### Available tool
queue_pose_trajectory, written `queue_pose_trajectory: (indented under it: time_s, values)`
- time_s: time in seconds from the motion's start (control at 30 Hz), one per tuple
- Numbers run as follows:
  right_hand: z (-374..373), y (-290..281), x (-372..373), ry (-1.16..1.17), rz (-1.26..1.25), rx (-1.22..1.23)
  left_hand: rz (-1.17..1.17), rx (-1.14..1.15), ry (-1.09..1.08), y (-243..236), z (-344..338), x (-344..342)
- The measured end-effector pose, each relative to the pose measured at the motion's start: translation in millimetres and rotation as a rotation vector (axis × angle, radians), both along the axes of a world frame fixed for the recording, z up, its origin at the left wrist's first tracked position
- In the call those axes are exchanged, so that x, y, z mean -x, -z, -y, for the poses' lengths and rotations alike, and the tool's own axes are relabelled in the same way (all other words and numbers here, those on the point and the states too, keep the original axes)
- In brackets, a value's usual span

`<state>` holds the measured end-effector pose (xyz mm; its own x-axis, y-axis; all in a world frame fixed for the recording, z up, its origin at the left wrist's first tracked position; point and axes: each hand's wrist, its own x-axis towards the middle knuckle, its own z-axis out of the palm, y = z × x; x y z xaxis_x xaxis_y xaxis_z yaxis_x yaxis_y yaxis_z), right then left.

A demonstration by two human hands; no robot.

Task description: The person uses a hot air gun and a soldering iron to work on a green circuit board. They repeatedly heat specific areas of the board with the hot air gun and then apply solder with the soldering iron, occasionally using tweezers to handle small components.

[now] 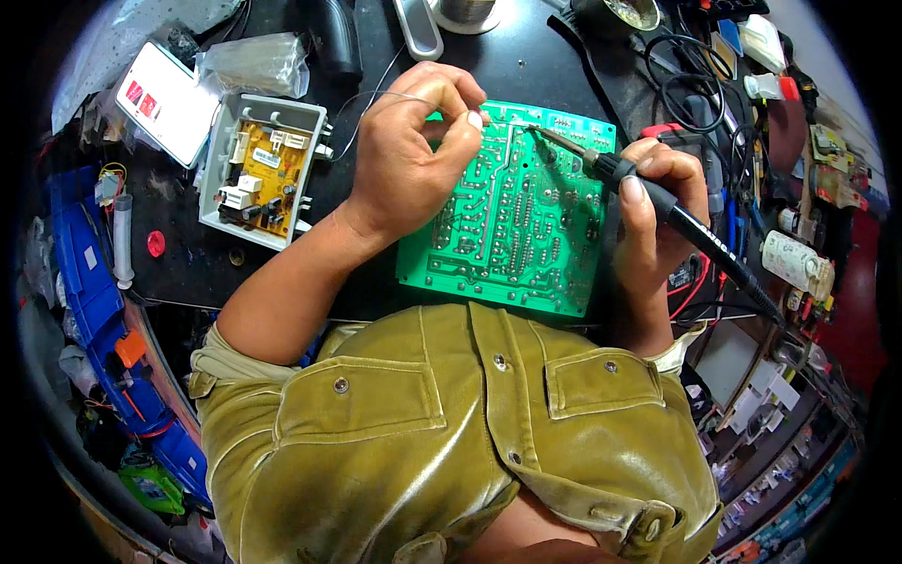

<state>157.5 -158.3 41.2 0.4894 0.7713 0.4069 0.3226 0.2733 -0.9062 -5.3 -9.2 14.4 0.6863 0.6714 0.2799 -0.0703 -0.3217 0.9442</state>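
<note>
A green circuit board (507, 226) lies on the black bench in front of me, its soldered side up. My right hand (662, 197) grips a black soldering iron (691, 226) like a pen. The iron's metal tip points left and down over the board's upper part; whether it touches cannot be made out. Over the board's upper left, my left hand (418, 150) is closed in a pinch on thin solder wire (376, 92). The wire loops away from the fingers to the left. Where its working end sits is hidden by my fingers.
Left of the board stands a grey housing (214, 179) with a yellow circuit board inside. A lit phone (164, 101) leans beside it. A solder spool (467, 11) is at the back. Cables (691, 85) and a red-black tool crowd the right. A blue rack (89, 263) flanks the left.
</note>
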Motion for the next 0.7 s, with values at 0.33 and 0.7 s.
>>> queue_pose_trajectory:
  time_s: [0.33,0.7]
  values:
    - [0.6,0.8,-0.4,0.012,-0.028,-0.007,0.031,0.024,-0.015,1.3,0.6,-1.0]
    - [1.3,-1.3,0.1,0.001,0.016,0.013,-0.017,0.007,-0.005,0.6,2.0,-2.0]
